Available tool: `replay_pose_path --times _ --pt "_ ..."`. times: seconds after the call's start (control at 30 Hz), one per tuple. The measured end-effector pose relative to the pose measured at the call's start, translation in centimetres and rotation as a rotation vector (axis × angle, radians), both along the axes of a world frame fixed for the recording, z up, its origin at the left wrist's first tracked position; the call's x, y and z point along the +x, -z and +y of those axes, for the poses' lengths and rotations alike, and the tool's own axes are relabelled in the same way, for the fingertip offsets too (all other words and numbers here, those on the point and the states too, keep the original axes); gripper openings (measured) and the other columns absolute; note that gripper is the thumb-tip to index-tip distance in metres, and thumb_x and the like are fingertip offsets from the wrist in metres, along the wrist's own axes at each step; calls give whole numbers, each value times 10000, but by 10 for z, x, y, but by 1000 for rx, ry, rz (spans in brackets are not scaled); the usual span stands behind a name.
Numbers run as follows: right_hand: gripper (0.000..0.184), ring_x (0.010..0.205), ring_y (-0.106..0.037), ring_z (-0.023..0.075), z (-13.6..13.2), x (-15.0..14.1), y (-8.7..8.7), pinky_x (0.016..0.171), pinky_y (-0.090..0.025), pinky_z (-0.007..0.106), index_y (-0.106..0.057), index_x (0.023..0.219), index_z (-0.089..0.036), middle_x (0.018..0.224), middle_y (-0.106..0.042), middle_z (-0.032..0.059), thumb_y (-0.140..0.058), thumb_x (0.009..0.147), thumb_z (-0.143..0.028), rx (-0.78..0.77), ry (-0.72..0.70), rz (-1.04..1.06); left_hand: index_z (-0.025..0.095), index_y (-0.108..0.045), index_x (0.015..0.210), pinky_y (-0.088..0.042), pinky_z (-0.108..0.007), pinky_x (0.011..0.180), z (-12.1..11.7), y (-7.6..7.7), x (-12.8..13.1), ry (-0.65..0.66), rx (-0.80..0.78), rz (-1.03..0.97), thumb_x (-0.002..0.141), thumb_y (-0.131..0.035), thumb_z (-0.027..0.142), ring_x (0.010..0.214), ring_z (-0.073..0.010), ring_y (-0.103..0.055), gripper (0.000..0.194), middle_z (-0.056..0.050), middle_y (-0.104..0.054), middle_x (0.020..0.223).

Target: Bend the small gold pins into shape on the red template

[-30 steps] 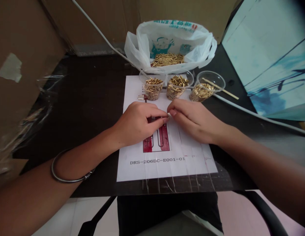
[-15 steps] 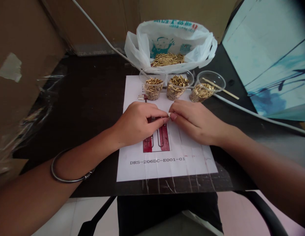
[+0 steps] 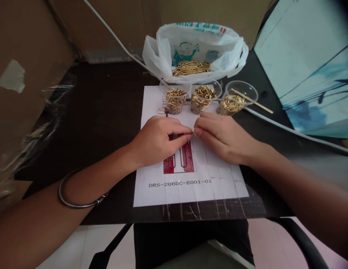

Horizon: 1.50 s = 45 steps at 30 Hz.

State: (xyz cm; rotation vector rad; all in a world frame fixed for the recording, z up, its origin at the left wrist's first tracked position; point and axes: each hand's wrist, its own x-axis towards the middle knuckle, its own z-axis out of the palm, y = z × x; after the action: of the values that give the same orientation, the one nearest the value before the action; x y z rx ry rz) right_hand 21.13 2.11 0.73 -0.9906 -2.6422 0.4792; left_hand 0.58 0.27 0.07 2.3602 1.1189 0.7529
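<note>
From the head camera, I see the dark table (image 3: pixel 114 213) edge nearest, then a printed sheet (image 3: pixel 224 186) with a red-marked drawing (image 3: pixel 187 160). Over it, the left hand (image 3: pixel 157 140) has thumb and forefinger pinched together with barely a gap; the right hand (image 3: pixel 227 138) meets it from the other side, its own pinch likewise closed. Where the two sets of tips come together, above the drawing's right edge, they grip a tiny pale piece (image 3: pixel 194 131). Most of it is covered, so I can't tell its shape or which hand bears more of it. I'd judge this step wants small finger motions only: wrists steady, pinches lined up tip to tip, pressure light so nothing springs loose. Beyond stand three clear cups (image 3: pixel 202 98) of gold-coloured pins (image 3: pixel 231 106), and behind them an open white bag (image 3: pixel 232 52) holding longer ones.
</note>
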Motion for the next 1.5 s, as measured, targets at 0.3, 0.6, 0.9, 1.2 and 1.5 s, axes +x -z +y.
replay_pose_path --times 0.3,0.6,0.9,1.2,1.5 --pt "280 694 -448 143 -3 -2 -3 615 -284 299 -469 809 -171 801 -476 36 -303 977 -322 1 7 -37 207 -746 803 -400 -226 581 1 -1 0 17 -6 13 867 -584 229 607 -91 -532 176 17 -608 641" --pt "223 673 -443 135 0 -3 4 604 -283 297 -504 772 -158 766 -470 29 -381 930 -256 45 -19 18 203 -746 864 -416 -232 608 1 -1 1 20 -5 33 888 -572 258 654 -101 -564 184 8 -644 690" --pt "254 684 -440 142 1 -2 2 624 -292 300 -503 775 -164 767 -467 29 -363 951 -283 -29 -22 46 196 -742 835 -415 -237 617 0 -1 2 10 -11 34 886 -574 241 675 -106 -567 182 4 -639 702" --pt "258 706 -449 145 -1 -3 0 652 -303 305 -492 751 -168 769 -484 24 -358 948 -268 -146 41 94 207 -750 865 -429 -235 617 1 -1 1 20 -16 10 875 -583 232 671 -109 -571 170 -1 -647 711" --pt "228 725 -467 149 -1 -3 1 643 -297 298 -534 811 -164 810 -516 29 -396 937 -293 -139 39 90 198 -750 834 -412 -233 601 1 -1 2 14 -19 18 880 -571 223 648 -103 -553 186 3 -621 680"
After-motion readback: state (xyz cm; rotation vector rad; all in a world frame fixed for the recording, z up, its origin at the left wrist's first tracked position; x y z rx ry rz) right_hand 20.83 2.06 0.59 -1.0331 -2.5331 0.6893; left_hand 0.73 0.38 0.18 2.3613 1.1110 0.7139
